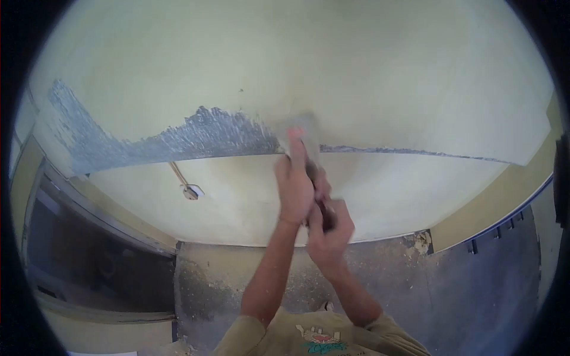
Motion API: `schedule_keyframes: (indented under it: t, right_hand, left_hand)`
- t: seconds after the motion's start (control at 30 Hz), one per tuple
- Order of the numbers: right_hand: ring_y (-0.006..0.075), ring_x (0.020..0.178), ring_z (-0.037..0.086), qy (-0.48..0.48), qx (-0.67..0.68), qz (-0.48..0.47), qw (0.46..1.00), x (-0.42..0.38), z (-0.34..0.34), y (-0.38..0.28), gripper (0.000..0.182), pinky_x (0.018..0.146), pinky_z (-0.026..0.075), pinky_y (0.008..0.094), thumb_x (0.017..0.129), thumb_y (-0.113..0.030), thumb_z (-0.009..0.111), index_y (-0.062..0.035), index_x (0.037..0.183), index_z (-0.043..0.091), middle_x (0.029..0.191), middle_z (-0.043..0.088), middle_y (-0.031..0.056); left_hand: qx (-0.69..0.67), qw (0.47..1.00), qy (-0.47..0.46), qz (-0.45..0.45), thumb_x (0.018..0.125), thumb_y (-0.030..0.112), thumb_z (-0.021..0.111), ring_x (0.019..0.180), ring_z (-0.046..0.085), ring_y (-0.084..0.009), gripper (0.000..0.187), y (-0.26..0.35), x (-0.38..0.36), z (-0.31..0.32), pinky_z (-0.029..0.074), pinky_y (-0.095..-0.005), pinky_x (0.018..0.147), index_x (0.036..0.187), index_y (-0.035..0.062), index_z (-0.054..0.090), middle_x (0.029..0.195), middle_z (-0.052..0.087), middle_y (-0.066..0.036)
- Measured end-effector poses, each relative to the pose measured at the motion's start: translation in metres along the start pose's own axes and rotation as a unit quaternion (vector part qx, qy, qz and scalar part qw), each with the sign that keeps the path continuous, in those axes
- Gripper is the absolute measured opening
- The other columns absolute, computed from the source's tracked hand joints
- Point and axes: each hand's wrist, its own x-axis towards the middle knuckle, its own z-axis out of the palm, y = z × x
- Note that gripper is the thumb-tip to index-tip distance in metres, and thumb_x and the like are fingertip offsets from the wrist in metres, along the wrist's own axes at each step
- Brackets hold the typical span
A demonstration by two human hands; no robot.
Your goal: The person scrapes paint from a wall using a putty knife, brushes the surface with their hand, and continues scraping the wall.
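A scraper (310, 124) with a wide, pale, motion-blurred blade lies against the cream-painted surface (380, 77), at the end of a grey scraped patch (208, 133). My left hand (294, 193) is wrapped round its upper part, one finger stretched up along the blade. Below it, my right hand (331, 234) is closed round the dark handle, most of which the fingers hide. The scraped patch runs left from the blade, with rough, streaky upper edges. To the right, a thin grey strip (380, 150) follows the lower edge of the painted surface.
A pale wall (380, 196) stands below that edge, carrying a small fixture (190, 192) with a cable. Flakes litter the grey floor (237, 279). A dark framed opening (101, 255) is at left. At right, a blue-edged ledge (499, 225) has several dark brackets.
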Motion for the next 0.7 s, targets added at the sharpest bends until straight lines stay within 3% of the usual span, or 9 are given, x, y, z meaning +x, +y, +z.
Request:
schedule_keyframes:
  t: [0.03,0.07,0.1,0.17,0.23,0.3,0.37,0.43,0.7]
  right_hand:
    - [0.0044,0.057,0.049,-0.014,-0.031,-0.072,0.997,0.003,0.002,0.0,0.008,0.048,0.038,0.0214,0.094,0.0,0.056,0.0027,0.096,0.049,0.066,0.056,0.0025]
    - [0.0044,0.057,0.049,-0.017,-0.029,-0.061,0.998,-0.011,-0.002,-0.002,0.008,0.048,0.038,0.0214,0.094,0.0,0.056,0.0027,0.096,0.049,0.066,0.056,0.0025]
    - [0.0046,0.057,0.049,-0.007,-0.007,-0.002,1.0,-0.023,-0.008,-0.004,0.008,0.048,0.038,0.0215,0.094,0.0,0.056,0.0025,0.095,0.049,0.066,0.056,0.0024]
    - [0.0048,0.056,0.05,0.005,0.015,0.039,0.999,-0.04,-0.018,0.0,0.008,0.047,0.038,0.0217,0.093,0.0,0.056,0.0024,0.094,0.049,0.065,0.056,0.0022]
    - [0.0057,0.055,0.05,0.035,0.014,0.142,0.989,-0.055,-0.029,0.008,0.008,0.047,0.038,0.022,0.093,0.0,0.057,0.0023,0.094,0.049,0.065,0.056,0.0029]
    - [0.0068,0.06,0.052,0.028,0.021,0.149,0.988,-0.058,-0.034,0.008,0.007,0.051,0.042,0.0235,0.093,0.0,0.057,0.0037,0.095,0.051,0.07,0.059,0.0048]
    - [0.0079,0.065,0.054,0.018,0.034,0.149,0.988,-0.058,-0.031,0.006,0.007,0.056,0.046,0.0249,0.093,0.001,0.057,0.0051,0.096,0.053,0.075,0.061,0.0066]
    - [0.0059,0.054,0.051,0.003,0.034,0.103,0.994,-0.061,-0.028,0.004,0.006,0.045,0.037,0.0217,0.093,0.0,0.056,0.0007,0.096,0.05,0.066,0.058,0.004]
    - [0.0059,0.055,0.052,0.011,0.034,0.107,0.994,-0.044,-0.016,0.007,0.007,0.046,0.037,0.0213,0.093,0.001,0.056,0.0006,0.097,0.05,0.069,0.059,0.0045]
  left_hand:
    - [0.006,0.999,-0.008,0.03,0.099,0.053,0.043,0.036,0.038,-0.0105,0.055,0.009,0.001,0.001,0.034,-0.0281,0.034,0.07,0.0065,0.039,0.049,0.039,-0.001]
    - [-0.004,0.999,0.021,0.027,0.099,0.053,0.042,0.036,0.038,-0.0104,0.055,0.009,-0.002,0.005,0.035,-0.0276,0.034,0.069,0.0067,0.038,0.049,0.038,0.0]
    - [-0.002,0.999,0.021,0.036,0.099,0.053,0.042,0.036,0.038,-0.0104,0.055,0.003,-0.009,0.006,0.035,-0.0276,0.034,0.069,0.0067,0.038,0.049,0.038,0.0]
    - [0.04,0.996,0.035,-0.064,0.1,0.05,0.042,0.036,0.038,-0.0107,0.054,-0.029,-0.026,-0.001,0.036,-0.028,0.034,0.069,0.0072,0.036,0.049,0.039,-0.001]
    - [0.014,0.996,0.028,-0.083,0.101,0.049,0.042,0.036,0.038,-0.0107,0.051,-0.055,-0.024,-0.01,0.037,-0.0283,0.035,0.071,0.0068,0.037,0.05,0.039,-0.001]
    - [0.0,0.993,0.032,-0.117,0.101,0.047,0.041,0.036,0.038,-0.0108,0.049,-0.064,-0.031,-0.016,0.037,-0.0287,0.035,0.074,0.0063,0.038,0.05,0.039,-0.001]
    - [0.002,0.997,0.041,-0.071,0.102,0.043,0.041,0.037,0.039,-0.011,0.045,-0.051,-0.036,-0.013,0.039,-0.0295,0.036,0.077,0.0057,0.039,0.05,0.038,-0.001]
    - [0.002,0.997,0.041,-0.07,0.102,0.042,0.041,0.037,0.039,-0.0111,0.044,-0.041,-0.038,-0.011,0.04,-0.0296,0.036,0.078,0.0057,0.039,0.05,0.037,-0.001]
    - [-0.028,0.997,0.015,-0.064,0.102,0.043,0.041,0.036,0.038,-0.0112,0.044,-0.031,-0.018,-0.014,0.04,-0.0298,0.036,0.08,0.0049,0.04,0.051,0.037,-0.001]
